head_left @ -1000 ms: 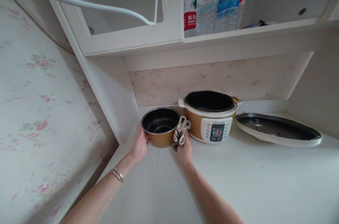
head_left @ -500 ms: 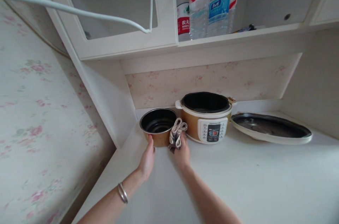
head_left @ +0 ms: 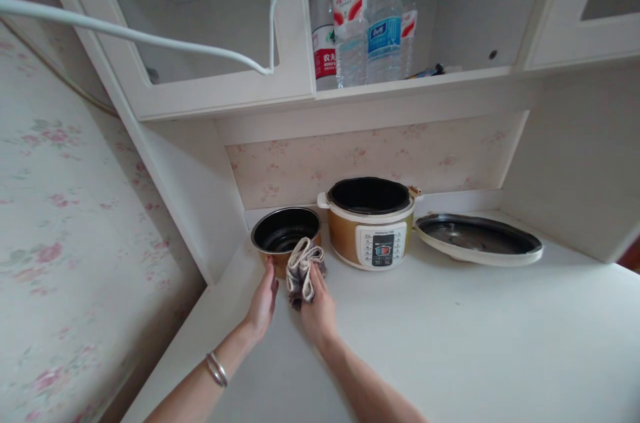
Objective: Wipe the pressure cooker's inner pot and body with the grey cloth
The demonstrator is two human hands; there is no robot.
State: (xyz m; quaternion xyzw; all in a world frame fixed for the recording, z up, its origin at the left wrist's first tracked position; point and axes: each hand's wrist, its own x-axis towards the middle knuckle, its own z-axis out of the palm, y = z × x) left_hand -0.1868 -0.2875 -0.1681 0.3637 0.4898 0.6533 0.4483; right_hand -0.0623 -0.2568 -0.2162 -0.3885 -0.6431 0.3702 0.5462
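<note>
A gold pot (head_left: 267, 257) with a black inside stands at the left on the white counter. My left hand (head_left: 262, 303), with two silver bangles on the wrist, steadies the pot, its fingers pressed to the front wall; some fingers are hidden. A folded beige and grey-brown cloth (head_left: 301, 271) is bunched in my right hand (head_left: 319, 309), whose fingers are closed around it. The cloth is at the pot's front right side and covers part of its wall; whether it touches cannot be made out.
Right of the pot stands a gold and white electric cooker (head_left: 345, 236) without its lid. A lid (head_left: 487, 257) lies upturned farther right. Several plastic bottles (head_left: 351, 29) stand in the cabinet above. A white cable (head_left: 165, 43) crosses the upper left, near the floral wall.
My right hand has drawn the cloth from the pot's right side round toward its front, nearer my left hand. The left hand stays against the pot. The view has shifted right.
</note>
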